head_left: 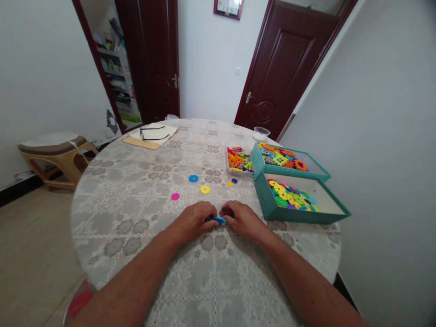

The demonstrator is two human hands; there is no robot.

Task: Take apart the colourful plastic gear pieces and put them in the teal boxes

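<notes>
Near the front middle of the table, my left hand [199,217] is closed on a blue snowflake disc [220,220], seen nearly edge-on between thumb and fingers. My right hand [241,219] curls in from the other side, its thumb and fingertips pinched at the right end of the same disc. Part of the disc is hidden by the fingers. Just beyond my hands lie a yellow notched disc [205,189], a larger blue disc [193,178] and a pink disc [175,196]. A small yellow disc [230,184] and a dark blue disc [235,180] lie side by side.
At right stand a teal box [269,200] of colourful discs and its second teal tray [320,172] with larger pieces. A clear container [235,171] holds small pieces. Glasses [155,136] rest on papers [143,143] at back left. A clear bowl [262,132] sits far right.
</notes>
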